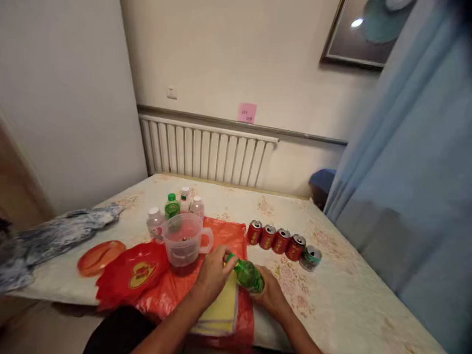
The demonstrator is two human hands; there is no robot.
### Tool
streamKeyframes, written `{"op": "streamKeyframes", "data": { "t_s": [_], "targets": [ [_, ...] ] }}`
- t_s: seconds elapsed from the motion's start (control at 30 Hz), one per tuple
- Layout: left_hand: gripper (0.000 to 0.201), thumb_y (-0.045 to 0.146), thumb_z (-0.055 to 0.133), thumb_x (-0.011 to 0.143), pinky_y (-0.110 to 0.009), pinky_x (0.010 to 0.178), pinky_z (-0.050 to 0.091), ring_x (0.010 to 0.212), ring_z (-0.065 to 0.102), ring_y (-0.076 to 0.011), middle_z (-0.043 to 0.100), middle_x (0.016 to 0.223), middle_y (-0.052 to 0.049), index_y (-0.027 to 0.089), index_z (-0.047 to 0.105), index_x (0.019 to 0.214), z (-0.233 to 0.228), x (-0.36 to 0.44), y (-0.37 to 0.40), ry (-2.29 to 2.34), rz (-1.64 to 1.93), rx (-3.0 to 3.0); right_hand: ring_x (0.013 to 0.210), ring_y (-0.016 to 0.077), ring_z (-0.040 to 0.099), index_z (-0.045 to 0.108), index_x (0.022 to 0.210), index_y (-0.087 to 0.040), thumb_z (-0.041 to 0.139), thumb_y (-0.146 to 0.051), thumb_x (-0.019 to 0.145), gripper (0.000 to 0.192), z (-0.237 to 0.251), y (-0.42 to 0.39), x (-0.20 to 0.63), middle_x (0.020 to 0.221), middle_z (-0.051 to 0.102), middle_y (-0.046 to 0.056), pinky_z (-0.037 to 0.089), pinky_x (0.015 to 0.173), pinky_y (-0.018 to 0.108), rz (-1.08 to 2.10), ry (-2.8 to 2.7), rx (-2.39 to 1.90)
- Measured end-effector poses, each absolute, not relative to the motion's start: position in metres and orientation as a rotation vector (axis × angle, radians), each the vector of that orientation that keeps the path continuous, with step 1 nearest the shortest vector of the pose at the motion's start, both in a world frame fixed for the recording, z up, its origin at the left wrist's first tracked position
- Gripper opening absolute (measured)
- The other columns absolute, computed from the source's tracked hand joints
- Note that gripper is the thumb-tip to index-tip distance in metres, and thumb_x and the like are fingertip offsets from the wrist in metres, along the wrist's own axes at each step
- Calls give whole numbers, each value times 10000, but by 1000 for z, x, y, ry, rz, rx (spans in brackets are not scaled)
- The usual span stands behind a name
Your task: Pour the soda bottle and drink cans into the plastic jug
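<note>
A green plastic bottle (249,275) is held tilted above the red plastic sheet, with its neck pointing up and to the left. My right hand (271,293) is closed around the lower part of the bottle. At the other end, the fingers of my left hand (216,270) pinch the green cap (230,257). Below my hands lies a yellow cloth (221,307) on the red plastic sheet (225,231). Just left of my left hand stands a clear plastic measuring jug (184,246) with a handle; something small and dark shows inside it.
Behind the jug stand clear bottles with white caps (155,223) and another green bottle (172,206). Several red cans (282,241) and one greenish can (310,258) form a row at right. A red bag (138,273) and an orange-red lid (101,258) lie at left.
</note>
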State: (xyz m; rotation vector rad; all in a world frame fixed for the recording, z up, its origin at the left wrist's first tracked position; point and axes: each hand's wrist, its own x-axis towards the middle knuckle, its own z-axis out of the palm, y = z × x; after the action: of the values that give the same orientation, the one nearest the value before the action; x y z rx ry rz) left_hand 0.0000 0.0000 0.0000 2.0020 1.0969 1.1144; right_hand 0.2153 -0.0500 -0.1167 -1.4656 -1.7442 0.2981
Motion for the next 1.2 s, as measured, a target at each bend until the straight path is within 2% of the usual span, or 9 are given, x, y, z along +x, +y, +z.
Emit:
{"op": "streamKeyframes", "data": {
  "t_s": [0.13, 0.27, 0.33, 0.43, 0.57, 0.73, 0.9, 1.0, 1.2],
  "targets": [
    [286, 461, 527, 788, -271, 607, 379, 618, 503, -167, 539, 659, 18, 186, 597, 827, -27, -8, 11, 1110, 1114, 1745, 1036, 292, 617, 614, 1153, -173, 708, -202, 637, 525, -104, -52, 212, 1120, 679, 103, 476, 946, 427, 252, -1729, -1504],
    [419, 482, 420, 810, -276, 539, 434, 582, 538, -178, 556, 684, 4, 150, 600, 992, -71, -10, 16, 1144, 1055, 1618, 966, 271, 618, 620, 1100, -197, 668, -186, 660, 444, -77, -48, 209, 1051, 682, 74, 497, 872, 396, 230, -1788, -1533],
    [389, 443, 415, 788, -285, 541, 458, 597, 564, -184, 589, 733, -21, 148, 609, 951, -96, -9, 17, 1167, 1030, 1581, 963, 270, 613, 609, 1120, -198, 662, -190, 672, 451, -61, -41, 208, 1055, 676, 75, 491, 862, 393, 202, -1834, -1528],
    [290, 349, 441, 759, -301, 610, 481, 650, 578, -193, 587, 742, -26, 157, 605, 900, -126, -9, 18, 1207, 1033, 1585, 978, 276, 598, 589, 1148, -188, 666, -200, 688, 466, -34, -24, 206, 1082, 663, 90, 472, 870, 397, 98, -1897, -1510],
    [209, 222, 485, 728, -330, 819, 464, 860, 582, -217, 602, 877, -60, 172, 584, 905, -149, -14, 11, 1217, 1089, 1674, 997, 273, 567, 577, 1173, -179, 641, -213, 746, 433, 5, 1, 199, 1094, 652, 99, 433, 895, 397, -89, -2010, -1514],
    [181, 208, 454, 830, -341, 882, 434, 929, 559, -226, 590, 962, -76, 189, 566, 972, -162, -18, -4, 1176, 1116, 1770, 1039, 279, 525, 561, 1243, -182, 633, -207, 757, 493, 43, 36, 181, 1141, 635, 103, 379, 906, 380, -295, -2119, -1648],
    [167, 163, 435, 842, -332, 862, 436, 925, 555, -224, 586, 967, -76, 193, 537, 970, -165, -18, -7, 1221, 1093, 1828, 1056, 280, 498, 551, 1270, -196, 618, -175, 743, 532, 68, 65, 161, 1168, 624, 105, 321, 911, 370, -567, -2279, -1751],
    [150, 147, 436, 838, -310, 846, 439, 911, 559, -213, 588, 957, -68, 199, 529, 944, -162, -19, -8, 1227, 1083, 1839, 1059, 277, 486, 549, 1259, -205, 601, -153, 757, 508, 79, 74, 152, 1149, 622, 107, 295, 919, 375, -743, -2348, -1735],
    [175, 116, 450, 818, -297, 844, 436, 913, 562, -205, 601, 959, -61, 208, 529, 944, -156, -21, -11, 1236, 1076, 1843, 1027, 284, 483, 581, 1190, -202, 532, -109, 811, 393, 95, 82, 138, 1096, 632, 116, 275, 929, 405, -854, -2426, -1682]
  ]
}}
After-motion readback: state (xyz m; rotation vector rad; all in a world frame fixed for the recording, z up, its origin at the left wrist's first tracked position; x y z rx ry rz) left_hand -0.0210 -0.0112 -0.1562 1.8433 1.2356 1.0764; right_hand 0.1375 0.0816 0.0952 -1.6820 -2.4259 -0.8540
